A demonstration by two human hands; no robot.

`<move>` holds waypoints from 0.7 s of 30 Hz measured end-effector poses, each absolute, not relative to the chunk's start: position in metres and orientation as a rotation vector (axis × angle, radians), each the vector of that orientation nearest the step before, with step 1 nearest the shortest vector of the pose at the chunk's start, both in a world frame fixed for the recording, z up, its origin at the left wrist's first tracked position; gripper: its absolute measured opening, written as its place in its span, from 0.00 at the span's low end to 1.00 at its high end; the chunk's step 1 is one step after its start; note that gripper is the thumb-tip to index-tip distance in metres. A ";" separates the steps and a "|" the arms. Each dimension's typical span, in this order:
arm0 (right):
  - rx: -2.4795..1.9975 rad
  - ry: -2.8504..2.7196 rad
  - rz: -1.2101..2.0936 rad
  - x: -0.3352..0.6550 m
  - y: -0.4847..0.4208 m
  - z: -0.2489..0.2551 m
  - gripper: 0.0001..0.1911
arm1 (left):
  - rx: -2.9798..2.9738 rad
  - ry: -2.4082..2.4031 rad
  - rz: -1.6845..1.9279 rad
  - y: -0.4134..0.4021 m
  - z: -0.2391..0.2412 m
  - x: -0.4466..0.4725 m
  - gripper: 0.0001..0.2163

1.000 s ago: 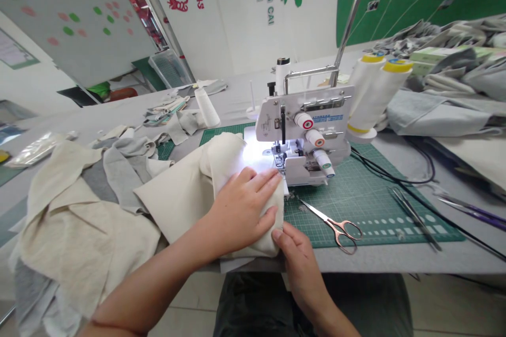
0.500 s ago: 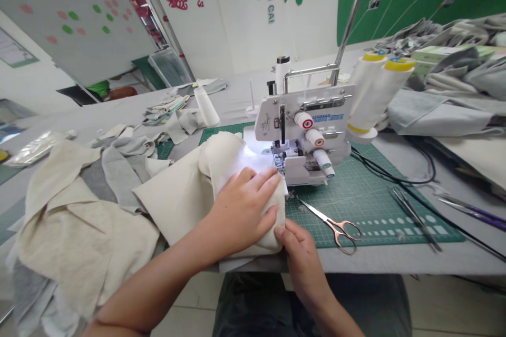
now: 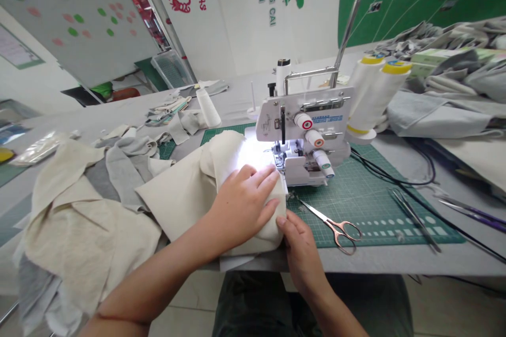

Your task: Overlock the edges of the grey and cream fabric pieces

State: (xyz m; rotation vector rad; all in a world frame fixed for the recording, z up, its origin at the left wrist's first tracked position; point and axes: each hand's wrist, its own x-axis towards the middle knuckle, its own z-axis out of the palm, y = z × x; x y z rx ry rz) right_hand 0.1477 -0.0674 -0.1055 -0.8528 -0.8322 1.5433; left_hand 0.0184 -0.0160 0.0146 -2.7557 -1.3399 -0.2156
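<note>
A person's left hand [image 3: 245, 202] lies flat, fingers nearly together, on a folded cream cloth [image 3: 190, 184] at eight o'clock from a sewing machine [image 3: 294, 134], apparently to keep the layers smooth and steady near the needle. The right hand [image 3: 299, 239], lower at four o'clock from the left, pinches the cloth's near edge between thumb and fingers, likely to keep that edge straight. The machine's light glares on the cloth; whether the needle meets it cannot be told.

Scissors [image 3: 327, 219] lie on a green mat [image 3: 375, 189], at two o'clock from the right hand, loops angled toward the person, probably for a quick grab. Tweezers [image 3: 415, 220] rest farther out at three o'clock. Thread spools [image 3: 377, 97] stand at two o'clock from the machine, presumably to feed it. Loose cloth [image 3: 90, 221] is heaped at nine o'clock, seemingly kept aside to free the working spot.
</note>
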 end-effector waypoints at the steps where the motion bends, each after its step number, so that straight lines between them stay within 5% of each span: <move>1: -0.858 -0.830 1.536 0.147 -0.067 -0.105 0.14 | -2.750 -1.326 -0.206 -0.017 0.015 0.018 0.21; 21: -0.725 -0.853 1.718 0.136 -0.077 -0.107 0.17 | -2.735 -1.060 -0.219 -0.052 0.015 0.012 0.19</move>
